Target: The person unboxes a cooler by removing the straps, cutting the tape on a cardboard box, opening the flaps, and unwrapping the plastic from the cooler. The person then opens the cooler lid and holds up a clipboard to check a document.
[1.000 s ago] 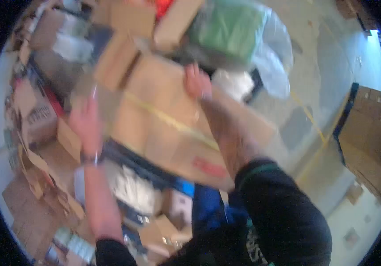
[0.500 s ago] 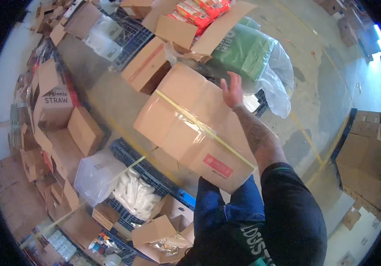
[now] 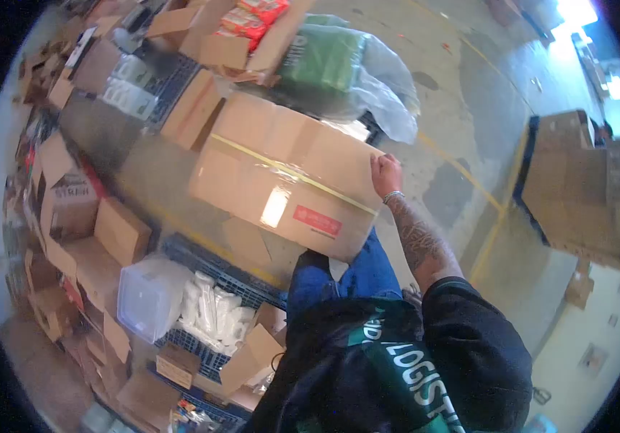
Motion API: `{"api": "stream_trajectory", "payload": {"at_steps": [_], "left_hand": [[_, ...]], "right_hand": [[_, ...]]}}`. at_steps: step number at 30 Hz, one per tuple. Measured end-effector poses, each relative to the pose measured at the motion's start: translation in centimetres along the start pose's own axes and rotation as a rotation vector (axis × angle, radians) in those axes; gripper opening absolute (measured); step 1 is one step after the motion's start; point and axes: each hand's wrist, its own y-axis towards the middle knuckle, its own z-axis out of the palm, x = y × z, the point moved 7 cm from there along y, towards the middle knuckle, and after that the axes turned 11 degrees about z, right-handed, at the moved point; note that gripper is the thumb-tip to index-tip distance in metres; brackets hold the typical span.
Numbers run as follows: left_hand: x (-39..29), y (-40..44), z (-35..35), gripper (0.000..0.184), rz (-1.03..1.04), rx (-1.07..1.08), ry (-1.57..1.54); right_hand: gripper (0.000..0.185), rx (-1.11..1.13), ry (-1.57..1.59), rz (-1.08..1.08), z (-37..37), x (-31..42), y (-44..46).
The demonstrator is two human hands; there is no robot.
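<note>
A large cardboard box (image 3: 252, 173) with a yellow strap (image 3: 288, 172) across its top and a red label (image 3: 318, 221) sits in front of my legs. My right hand (image 3: 386, 175) is at the right edge of this box, its fingers curled against the cardboard. My left hand is out of view. Just beyond the box lies a green pack (image 3: 324, 58) in clear plastic wrap. A smaller open carton (image 3: 193, 112) stands at the box's far left side.
At the lower left, white wrapped items (image 3: 212, 310) lie on a dark pallet beside a translucent bin (image 3: 152, 296). Open cartons line the left side. Red packets (image 3: 252, 22) fill a carton at the top. A big brown box (image 3: 577, 191) stands on the right.
My right hand has gone from spread fingers at the box's far edge to curled fingers at its right edge. The view has shifted, and the loose strap end at the left no longer shows.
</note>
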Motion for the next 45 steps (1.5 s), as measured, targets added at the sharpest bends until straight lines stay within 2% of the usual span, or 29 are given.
{"api": "stream_trajectory", "payload": {"at_steps": [3,9,12,18,21,24,26,27,28,30,33,36,40,43,45], "left_hand": [[-1.2,1.6,1.0,0.041,0.041,0.022,-0.003],[-3.8,4.5,1.5,0.04,0.082,0.043,0.04],[-6.1,5.7,1.9,0.04,0.105,0.051,0.065],[-10.7,7.6,0.3,0.039,0.124,0.051,0.082],[-13.9,7.2,0.6,0.039,0.133,0.1,0.037],[-15.6,4.3,3.9,0.039,0.048,0.268,-0.064],[-14.4,-0.4,9.0,0.039,-0.083,0.458,-0.067],[-13.6,-3.3,11.8,0.039,-0.08,0.489,-0.02],[-13.2,-5.6,13.8,0.039,-0.003,0.467,0.045],[-14.3,-9.3,17.6,0.047,0.283,0.312,0.227],[-21.8,-16.8,19.4,0.048,0.938,0.395,0.59],[-26.9,-21.4,20.8,0.043,0.798,0.785,0.312],[-31.8,-26.5,20.8,0.04,0.637,0.845,0.307],[-32.3,-29.4,21.3,0.039,0.644,0.921,0.31],[-31.4,-30.1,21.4,0.039,0.702,0.957,0.302]], "right_hand": [[0.02,-0.016,0.129,0.072,-4.7,-5.3,-3.5],[0.028,-0.143,-0.115,0.441,-13.2,-22.5,-12.0],[0.033,-0.146,-0.173,0.616,-15.4,-28.3,-17.8],[0.036,-0.027,-0.13,0.744,-12.8,-32.7,-27.1],[0.034,0.032,0.038,0.759,-10.0,-33.3,-29.2],[0.034,0.203,0.128,0.717,-7.1,-34.3,-29.9],[0.037,0.313,0.045,0.726,-7.3,-34.1,-29.6],[0.039,0.374,0.003,0.733,-7.7,-33.8,-29.8],[0.039,0.346,0.058,0.795,-7.8,-34.4,-30.3],[0.039,0.289,0.16,0.907,-7.8,-36.4,-31.2],[0.042,-0.007,0.319,0.865,-5.9,-41.2,-34.2],[0.043,0.009,0.27,0.864,-4.8,-45.0,-37.5],[0.039,0.221,0.121,1.011,-3.0,-48.9,-41.4],[0.045,0.048,0.262,1.052,-2.4,-49.3,-42.8],[0.042,0.154,0.203,1.014,-1.6,-48.5,-42.5]]}}
